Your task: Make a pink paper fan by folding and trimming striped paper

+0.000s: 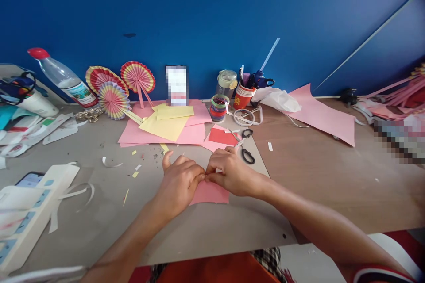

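Note:
A small pink paper sheet [212, 193] lies on the grey desk mat near the front of the desk. My left hand [181, 181] pinches its far edge, with thumb and forefinger pressed together. Right beside it, my right hand [230, 170] pinches the same edge, and the fingertips of both hands nearly meet. The fingers cover the upper part of the paper. Just beyond my right hand rest black-handled scissors [247, 155], lying partly over a red paper piece [221, 135].
Yellow sheets [166, 126] lie on larger pink sheets [129, 135] behind my hands. Folded paper fans [137, 77], a bottle [66, 77], a phone [177, 85] and a cup of tools [244, 97] stand along the blue wall. A white box [49, 185] is at left.

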`<state>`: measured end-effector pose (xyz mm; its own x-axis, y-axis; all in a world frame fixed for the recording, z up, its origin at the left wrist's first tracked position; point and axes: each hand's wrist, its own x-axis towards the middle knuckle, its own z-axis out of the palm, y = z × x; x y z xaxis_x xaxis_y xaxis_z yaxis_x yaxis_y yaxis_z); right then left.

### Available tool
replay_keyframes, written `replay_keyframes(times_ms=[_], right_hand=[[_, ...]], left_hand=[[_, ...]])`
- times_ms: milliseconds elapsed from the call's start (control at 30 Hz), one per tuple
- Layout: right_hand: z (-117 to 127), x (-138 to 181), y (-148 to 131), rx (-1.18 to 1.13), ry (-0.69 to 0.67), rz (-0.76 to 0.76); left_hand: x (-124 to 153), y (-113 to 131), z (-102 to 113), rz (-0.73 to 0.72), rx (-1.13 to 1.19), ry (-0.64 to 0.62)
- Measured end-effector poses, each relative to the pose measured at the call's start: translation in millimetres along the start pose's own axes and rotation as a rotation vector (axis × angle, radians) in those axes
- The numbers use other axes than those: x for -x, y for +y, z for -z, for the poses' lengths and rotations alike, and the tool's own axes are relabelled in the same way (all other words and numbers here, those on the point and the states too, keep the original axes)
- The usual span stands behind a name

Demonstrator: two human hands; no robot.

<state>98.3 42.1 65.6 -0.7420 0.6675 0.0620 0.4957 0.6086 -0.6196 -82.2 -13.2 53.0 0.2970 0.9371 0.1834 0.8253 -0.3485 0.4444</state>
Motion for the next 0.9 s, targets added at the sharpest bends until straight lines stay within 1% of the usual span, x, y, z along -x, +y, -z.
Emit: replay_keyframes(times_ms=[100, 200, 433, 667, 900], right_hand=[[5, 2, 0, -0.077, -0.059, -0.022], [8, 5, -1, -0.093, -0.103, -0.044], [5, 9, 2, -0.121, -0.110, -0.018], [3, 10, 6, -0.104, -0.091, -0.028], [4, 15, 8, -0.091, -0.081, -0.047]], left_hand=[[1, -3, 3, -0.005, 0.057, -0.048], [2, -5, 9, -0.027, 0.105, -0.116], [5, -11, 15, -0.033, 0.090, -0.177], [8, -10, 20, -0.057, 0.016, -0.159], [15, -15, 23, -0.004, 0.017, -0.175]])
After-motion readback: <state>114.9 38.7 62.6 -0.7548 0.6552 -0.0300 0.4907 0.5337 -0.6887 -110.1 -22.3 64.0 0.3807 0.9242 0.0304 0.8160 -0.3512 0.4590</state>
